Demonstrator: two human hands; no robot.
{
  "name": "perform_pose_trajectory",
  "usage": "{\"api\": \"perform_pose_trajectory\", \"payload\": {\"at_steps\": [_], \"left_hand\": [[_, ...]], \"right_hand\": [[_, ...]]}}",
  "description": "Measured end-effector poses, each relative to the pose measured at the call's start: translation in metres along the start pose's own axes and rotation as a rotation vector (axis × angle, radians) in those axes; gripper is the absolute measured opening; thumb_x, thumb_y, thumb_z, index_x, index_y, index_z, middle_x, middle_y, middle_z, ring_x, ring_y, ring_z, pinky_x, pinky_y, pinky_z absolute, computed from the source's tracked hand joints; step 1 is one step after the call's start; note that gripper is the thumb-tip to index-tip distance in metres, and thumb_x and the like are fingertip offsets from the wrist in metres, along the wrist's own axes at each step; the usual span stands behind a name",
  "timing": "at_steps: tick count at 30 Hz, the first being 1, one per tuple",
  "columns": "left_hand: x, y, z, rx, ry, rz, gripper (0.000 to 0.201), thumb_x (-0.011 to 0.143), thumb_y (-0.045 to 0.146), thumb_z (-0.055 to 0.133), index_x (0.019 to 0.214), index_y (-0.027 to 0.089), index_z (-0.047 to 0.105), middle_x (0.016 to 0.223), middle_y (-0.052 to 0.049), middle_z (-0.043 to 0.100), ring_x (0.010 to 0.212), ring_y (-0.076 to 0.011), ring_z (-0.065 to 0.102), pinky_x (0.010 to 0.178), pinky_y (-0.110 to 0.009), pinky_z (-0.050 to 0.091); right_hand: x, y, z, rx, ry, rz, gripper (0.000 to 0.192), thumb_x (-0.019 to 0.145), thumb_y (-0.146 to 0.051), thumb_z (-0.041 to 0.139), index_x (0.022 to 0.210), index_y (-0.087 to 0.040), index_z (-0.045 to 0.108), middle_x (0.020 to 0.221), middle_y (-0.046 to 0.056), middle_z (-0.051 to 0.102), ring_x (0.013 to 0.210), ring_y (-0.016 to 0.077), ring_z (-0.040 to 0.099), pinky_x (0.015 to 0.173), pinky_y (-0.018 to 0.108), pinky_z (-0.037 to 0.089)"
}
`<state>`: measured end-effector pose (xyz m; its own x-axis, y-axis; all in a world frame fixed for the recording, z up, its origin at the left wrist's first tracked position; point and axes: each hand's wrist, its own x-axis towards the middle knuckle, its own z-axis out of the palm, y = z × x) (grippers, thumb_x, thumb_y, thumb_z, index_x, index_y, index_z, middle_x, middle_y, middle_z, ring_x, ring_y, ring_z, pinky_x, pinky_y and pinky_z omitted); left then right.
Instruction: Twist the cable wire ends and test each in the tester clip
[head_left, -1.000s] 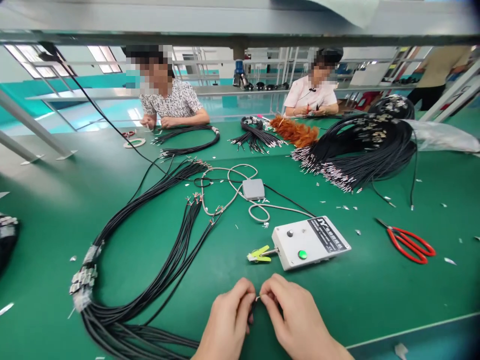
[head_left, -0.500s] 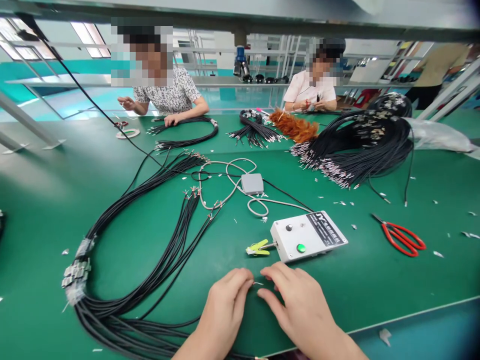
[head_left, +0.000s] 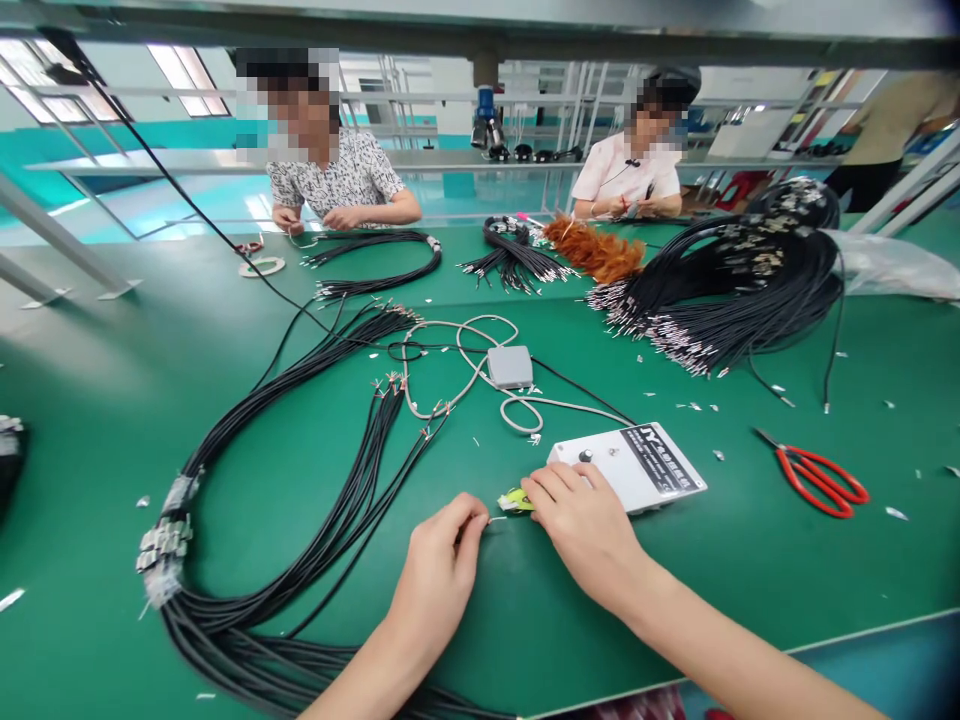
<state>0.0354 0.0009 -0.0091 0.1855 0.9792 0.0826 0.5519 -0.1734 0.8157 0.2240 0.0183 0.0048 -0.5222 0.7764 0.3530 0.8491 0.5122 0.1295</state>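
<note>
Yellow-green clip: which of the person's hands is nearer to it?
Right. The right hand has hold of the yellow-green clip; the left hand is apart from it, lower left in the picture, pinching a wire.

The thin, pale wire (head_left: 497, 520) sticks out sideways from my left grip (head_left: 441, 560), its tip just beside the yellow-green clip (head_left: 513, 501). That clip points left, its right end in my right grip (head_left: 583, 525). Partly covered by that grip, the white box (head_left: 631, 468), with dark knob and black lettered panel, sits askew on the green surface (head_left: 720, 555).
</note>
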Motion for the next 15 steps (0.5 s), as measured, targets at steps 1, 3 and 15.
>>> {"api": "perform_pose_trajectory", "payload": {"at_steps": [1, 3, 15], "left_hand": [[0.002, 0.0, 0.001, 0.003, 0.002, -0.004, 0.023, 0.096, 0.026, 0.042, 0.077, 0.022, 0.054, 0.062, 0.004, 0.054, 0.056, -0.0132, 0.052, 0.053, -0.022, 0.036], [0.004, 0.0, 0.002, 0.015, 0.004, -0.005, 0.023, 0.096, 0.026, 0.041, 0.078, 0.022, 0.054, 0.063, 0.004, 0.054, 0.056, -0.0132, 0.052, 0.053, -0.022, 0.035], [0.014, -0.003, 0.011, 0.144, -0.004, 0.018, 0.024, 0.095, 0.024, 0.038, 0.076, 0.022, 0.052, 0.064, 0.003, 0.055, 0.057, -0.0151, 0.052, 0.057, -0.024, 0.038]], "right_hand": [[0.001, 0.001, 0.002, -0.012, -0.013, -0.015, 0.019, 0.075, -0.008, 0.075, 0.09, -0.015, 0.068, 0.086, 0.004, 0.07, 0.081, 0.0211, 0.057, 0.076, 0.035, 0.03], [0.004, 0.002, 0.003, -0.015, -0.031, -0.039, 0.01, 0.077, -0.008, 0.072, 0.08, -0.017, 0.068, 0.076, 0.002, 0.067, 0.074, 0.0197, 0.055, 0.074, 0.035, 0.03], [0.014, 0.006, -0.003, 0.019, -0.094, -0.042, 0.018, 0.075, -0.003, 0.067, 0.066, -0.019, 0.063, 0.065, 0.0, 0.062, 0.067, 0.0182, 0.054, 0.073, 0.035, 0.028]]}}
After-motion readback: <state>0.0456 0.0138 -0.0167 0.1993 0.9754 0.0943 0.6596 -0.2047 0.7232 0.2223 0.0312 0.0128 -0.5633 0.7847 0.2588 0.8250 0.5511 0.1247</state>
